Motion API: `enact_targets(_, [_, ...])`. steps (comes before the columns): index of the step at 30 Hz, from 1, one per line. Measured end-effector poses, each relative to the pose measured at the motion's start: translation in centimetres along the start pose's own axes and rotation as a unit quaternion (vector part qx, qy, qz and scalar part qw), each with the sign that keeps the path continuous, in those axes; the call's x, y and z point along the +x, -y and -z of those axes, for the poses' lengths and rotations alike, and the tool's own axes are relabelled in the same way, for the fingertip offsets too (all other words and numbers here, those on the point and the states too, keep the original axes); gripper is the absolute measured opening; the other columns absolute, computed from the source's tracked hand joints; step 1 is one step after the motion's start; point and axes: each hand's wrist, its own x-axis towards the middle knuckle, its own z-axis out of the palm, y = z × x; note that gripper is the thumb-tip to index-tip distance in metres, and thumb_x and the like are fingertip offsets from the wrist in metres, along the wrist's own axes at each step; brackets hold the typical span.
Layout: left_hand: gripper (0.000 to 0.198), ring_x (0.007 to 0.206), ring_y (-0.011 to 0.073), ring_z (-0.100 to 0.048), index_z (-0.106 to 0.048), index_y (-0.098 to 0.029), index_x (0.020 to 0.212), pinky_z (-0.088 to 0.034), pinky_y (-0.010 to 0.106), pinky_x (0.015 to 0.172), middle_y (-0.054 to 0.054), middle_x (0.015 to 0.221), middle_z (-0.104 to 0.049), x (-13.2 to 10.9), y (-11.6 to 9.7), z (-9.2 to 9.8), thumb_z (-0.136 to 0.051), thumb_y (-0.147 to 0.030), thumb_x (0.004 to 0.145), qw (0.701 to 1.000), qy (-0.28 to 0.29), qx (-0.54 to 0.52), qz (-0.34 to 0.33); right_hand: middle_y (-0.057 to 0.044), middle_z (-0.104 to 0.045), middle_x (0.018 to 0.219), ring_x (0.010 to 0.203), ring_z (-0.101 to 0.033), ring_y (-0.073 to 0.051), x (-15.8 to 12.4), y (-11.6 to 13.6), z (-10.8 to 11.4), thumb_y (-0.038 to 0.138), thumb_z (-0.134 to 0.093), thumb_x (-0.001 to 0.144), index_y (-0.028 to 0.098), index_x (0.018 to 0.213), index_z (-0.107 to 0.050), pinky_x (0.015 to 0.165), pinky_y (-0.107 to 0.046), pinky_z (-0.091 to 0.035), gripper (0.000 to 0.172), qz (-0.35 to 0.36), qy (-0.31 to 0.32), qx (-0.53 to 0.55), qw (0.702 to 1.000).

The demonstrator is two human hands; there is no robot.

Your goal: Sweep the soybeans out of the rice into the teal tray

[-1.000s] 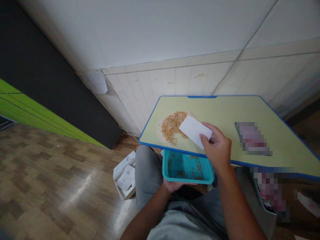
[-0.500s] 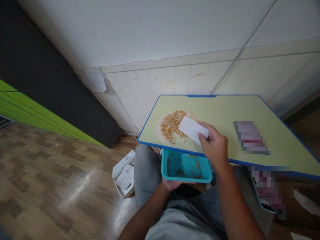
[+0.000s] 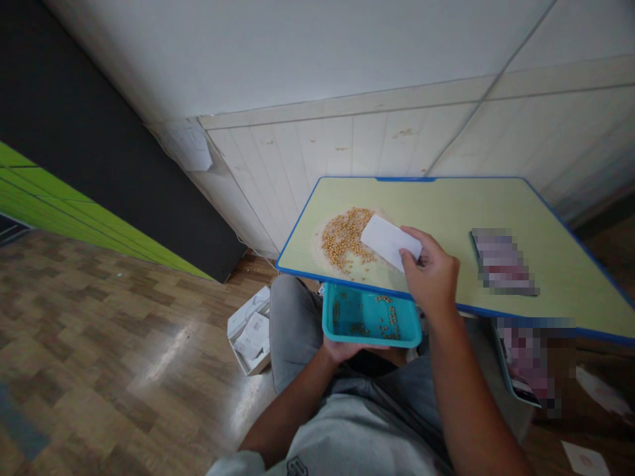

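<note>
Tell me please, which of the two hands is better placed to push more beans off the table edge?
The right hand: it holds the white card beside the beans on the table. The left hand supports the teal tray below.

White card beside yellow beans

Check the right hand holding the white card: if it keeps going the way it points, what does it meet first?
The right hand points its flat white rectangular card left across the pale green, blue-edged table. First in that line is the pile of small yellow-brown beans; the card's edge looks at the pile already, though its height is unclear.
</note>
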Motion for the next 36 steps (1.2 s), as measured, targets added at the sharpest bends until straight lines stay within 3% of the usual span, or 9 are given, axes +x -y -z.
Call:
enact_targets(5, [0.094, 0.169, 0.0526, -0.016, -0.057, -0.031, 0.162, -0.003, 0.084, 0.126, 0.015, 0.183, -0.031, 0.1, 0.0, 0.2, -0.027, -0.089, 0.094, 1.000, -0.001, 0.001, 0.004, -0.004, -0.086, 0.099, 0.056, -0.063, -0.018, 0.6, 0.2, -0.1, 0.026, -0.064, 0.089, 0.026, 0.125, -0.083, 0.066, -0.034, -0.058, 0.041, 0.025, 0.012, -0.012, 1.000])
enact_targets(10, [0.092, 0.169, 0.0524, -0.015, -0.059, -0.030, 0.160, -0.007, 0.085, 0.125, 0.015, 0.181, -0.036, -0.1, 0.4, 0.9, -0.029, -0.088, 0.095, 1.000, -0.018, -0.003, -0.006, -0.005, -0.086, 0.113, 0.077, -0.077, -0.024, 0.7, 0.2, 0.1, 0.024, -0.063, 0.089, 0.026, 0.123, -0.084, 0.079, -0.037, -0.064, 0.040, 0.051, 0.037, 0.000, 0.998])
enact_targets(16, [0.098, 0.165, 0.0545, -0.026, -0.062, -0.031, 0.158, -0.019, 0.084, 0.124, 0.010, 0.176, -0.048, -0.3, 0.4, 0.0, -0.018, -0.092, 0.094, 0.993, -0.115, 0.012, 0.000, -0.005, -0.087, 0.115, 0.079, -0.078, -0.024, 0.5, 0.3, 0.6, 0.024, -0.063, 0.090, 0.026, 0.123, -0.084, 0.079, -0.037, -0.064, 0.039, 0.051, 0.051, 0.008, 0.997])
enact_targets(20, [0.100, 0.168, 0.0520, -0.018, -0.057, -0.031, 0.161, -0.011, 0.085, 0.125, 0.011, 0.181, -0.038, -0.3, 0.3, 0.2, -0.020, -0.094, 0.093, 0.996, -0.087, -0.005, 0.007, -0.006, -0.086, 0.116, 0.077, -0.078, -0.023, 0.4, 0.2, 0.8, 0.023, -0.064, 0.090, 0.025, 0.124, -0.084, 0.077, -0.036, -0.063, 0.039, 0.050, 0.048, 0.018, 0.997])
enact_targets(25, [0.096, 0.171, 0.0497, -0.006, -0.054, -0.031, 0.163, 0.001, 0.087, 0.124, 0.011, 0.185, -0.025, -0.2, 0.4, 1.2, -0.015, -0.089, 0.097, 0.997, -0.070, -0.012, 0.007, -0.007, -0.086, 0.120, 0.102, -0.082, -0.028, 0.3, -0.2, 0.9, 0.023, -0.064, 0.091, 0.024, 0.122, -0.084, 0.089, -0.038, -0.064, 0.038, 0.051, 0.059, 0.048, 0.996])
enact_targets(28, [0.097, 0.172, 0.0483, -0.005, -0.049, -0.031, 0.167, -0.002, 0.085, 0.126, 0.011, 0.186, -0.022, -0.2, 0.6, 1.4, -0.023, -0.090, 0.095, 0.998, -0.066, -0.012, 0.007, -0.006, -0.086, 0.121, 0.107, -0.082, -0.028, 0.2, -0.3, 1.1, 0.022, -0.064, 0.091, 0.025, 0.122, -0.085, 0.091, -0.038, -0.065, 0.038, 0.050, 0.080, 0.060, 0.994])
enact_targets(32, [0.100, 0.170, 0.0496, -0.015, -0.047, -0.030, 0.169, -0.012, 0.084, 0.126, 0.012, 0.185, -0.028, -0.3, 0.6, 1.3, -0.032, -0.092, 0.092, 0.997, -0.075, -0.010, 0.002, -0.005, -0.085, 0.122, 0.109, -0.082, -0.028, 0.0, -0.2, 1.5, 0.022, -0.065, 0.091, 0.025, 0.121, -0.085, 0.091, -0.037, -0.065, 0.036, 0.050, 0.089, 0.077, 0.992])
enact_targets(36, [0.099, 0.169, 0.0503, -0.017, -0.038, -0.028, 0.172, -0.010, 0.087, 0.125, 0.014, 0.185, -0.027, -0.3, 0.4, 0.9, -0.029, -0.089, 0.095, 0.997, -0.081, -0.006, 0.010, -0.006, -0.085, 0.123, 0.109, -0.082, -0.027, -0.1, -0.1, 1.5, 0.023, -0.065, 0.092, 0.024, 0.121, -0.085, 0.092, -0.037, -0.065, 0.035, 0.052, 0.088, 0.090, 0.991])
